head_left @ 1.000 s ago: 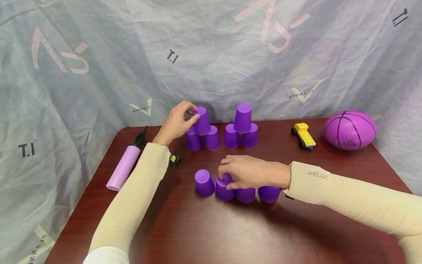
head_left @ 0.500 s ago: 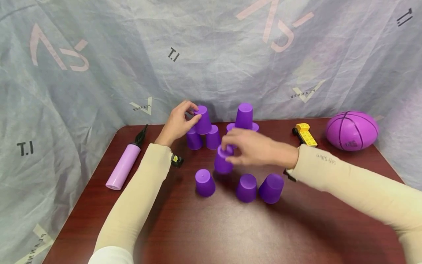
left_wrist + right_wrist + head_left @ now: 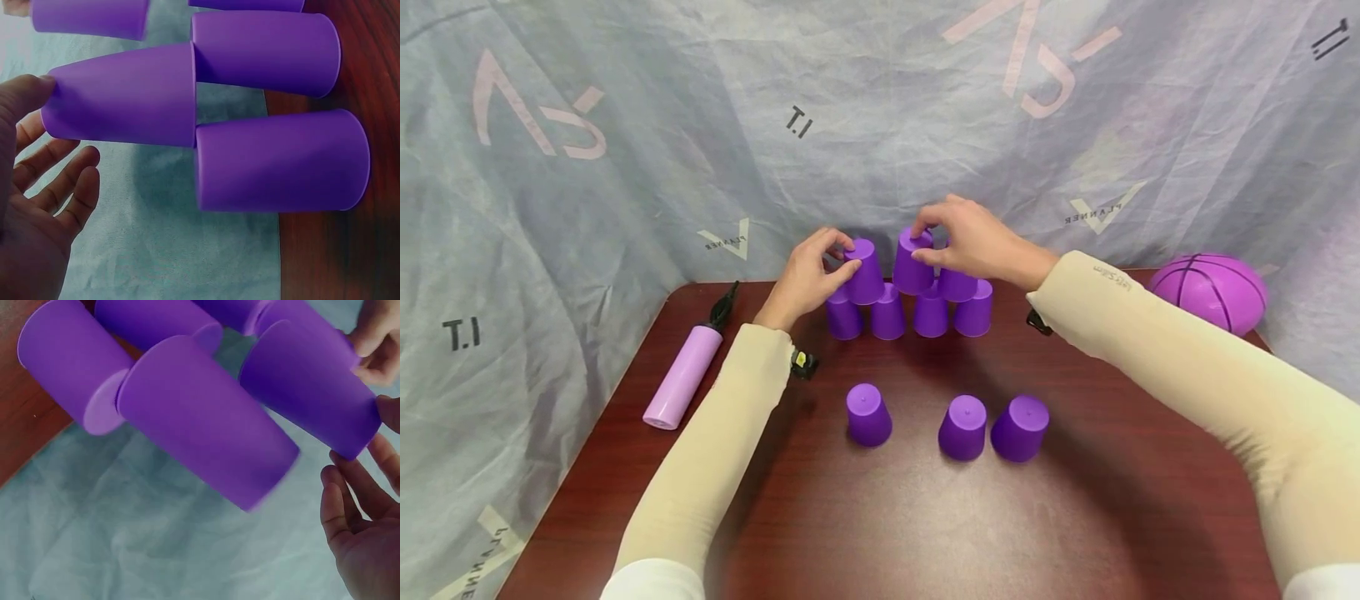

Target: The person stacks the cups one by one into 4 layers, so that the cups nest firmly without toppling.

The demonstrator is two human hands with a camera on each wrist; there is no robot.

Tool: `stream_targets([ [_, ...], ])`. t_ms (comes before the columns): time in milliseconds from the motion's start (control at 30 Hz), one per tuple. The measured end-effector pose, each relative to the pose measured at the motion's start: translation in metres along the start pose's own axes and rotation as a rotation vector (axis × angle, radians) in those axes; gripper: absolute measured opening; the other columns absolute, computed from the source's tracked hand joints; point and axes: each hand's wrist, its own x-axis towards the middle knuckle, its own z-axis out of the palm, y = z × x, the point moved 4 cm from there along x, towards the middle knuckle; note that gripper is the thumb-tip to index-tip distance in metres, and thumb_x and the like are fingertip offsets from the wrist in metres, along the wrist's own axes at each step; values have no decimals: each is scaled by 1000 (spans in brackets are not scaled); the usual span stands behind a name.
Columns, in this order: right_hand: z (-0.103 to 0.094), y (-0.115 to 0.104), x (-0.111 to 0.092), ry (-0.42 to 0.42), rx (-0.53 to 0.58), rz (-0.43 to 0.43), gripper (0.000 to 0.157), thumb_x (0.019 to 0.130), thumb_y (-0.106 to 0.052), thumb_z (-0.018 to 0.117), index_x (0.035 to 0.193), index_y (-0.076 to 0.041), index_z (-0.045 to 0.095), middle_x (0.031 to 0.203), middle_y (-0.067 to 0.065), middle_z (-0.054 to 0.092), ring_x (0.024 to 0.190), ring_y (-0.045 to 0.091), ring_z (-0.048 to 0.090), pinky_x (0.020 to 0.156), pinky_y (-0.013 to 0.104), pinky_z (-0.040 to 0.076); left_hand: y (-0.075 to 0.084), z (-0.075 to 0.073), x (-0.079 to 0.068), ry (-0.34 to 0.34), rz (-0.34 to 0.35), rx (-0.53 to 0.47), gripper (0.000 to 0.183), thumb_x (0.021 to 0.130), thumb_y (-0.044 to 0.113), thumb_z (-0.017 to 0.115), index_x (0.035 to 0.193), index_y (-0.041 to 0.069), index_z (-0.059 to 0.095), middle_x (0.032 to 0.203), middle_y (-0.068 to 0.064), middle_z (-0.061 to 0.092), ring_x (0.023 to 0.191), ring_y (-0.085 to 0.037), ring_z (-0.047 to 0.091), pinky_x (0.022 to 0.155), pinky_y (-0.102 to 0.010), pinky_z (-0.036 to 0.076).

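At the back of the table, several upturned purple cups form a bottom row, including a left-end cup [image 3: 844,320] and a right-end cup [image 3: 973,310]. My left hand [image 3: 808,275] pinches the top of an upper cup [image 3: 125,97] that straddles the two left base cups. My right hand [image 3: 973,242] pinches another purple cup [image 3: 309,387] by its closed end, at upper-row height between that left upper cup and a right upper cup [image 3: 206,422]. In the head view the right hand partly covers the right upper cup.
Nearer the front stand three upturned cups, a left one [image 3: 868,415], a middle one [image 3: 962,428] and a right one [image 3: 1020,428]. A lilac hand pump [image 3: 683,377] lies at left. A purple ball [image 3: 1210,290] sits back right, before a grey cloth backdrop [image 3: 865,125].
My right hand has lifted a cup from the front row and carried it back and up to the upper row. My left hand has stayed on its cup.
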Motion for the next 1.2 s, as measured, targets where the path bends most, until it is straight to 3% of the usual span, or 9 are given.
stream_targets([
  [300,21,12,14,-98,-8,114,26,81,-28,75,101,-13,68,96,0,66,94,24,49,82,40,40,-1,1,1,-6,-3,2,20,87,20,70,100,10,59,96,-1,55,89,-18,55,73,-39,49],
  [833,23,14,14,-137,-23,153,30,82,-28,74,107,-12,67,107,4,65,103,26,48,88,42,39,0,0,1,-33,-7,4,21,87,22,70,101,11,58,100,0,55,91,-16,55,73,-36,49],
  [1000,11,3,-2,-34,-5,46,30,81,-26,76,105,-10,67,105,5,64,105,24,48,87,41,40,4,-10,-4,-7,60,-5,27,85,25,71,104,10,59,106,-1,54,94,-19,52,71,-34,45],
  [1100,2,-8,-22,24,1,-66,26,80,-25,76,99,-9,67,99,3,65,101,23,50,85,40,41,17,-20,-13,7,131,-7,28,85,25,72,104,8,60,106,0,54,94,-19,51,73,-35,44],
  [1200,0,-21,-47,27,7,-160,23,79,-24,77,96,-11,67,93,-1,64,97,21,51,84,38,42,36,-26,-29,-36,211,30,24,84,24,72,101,10,62,106,2,55,98,-16,50,80,-35,43],
])
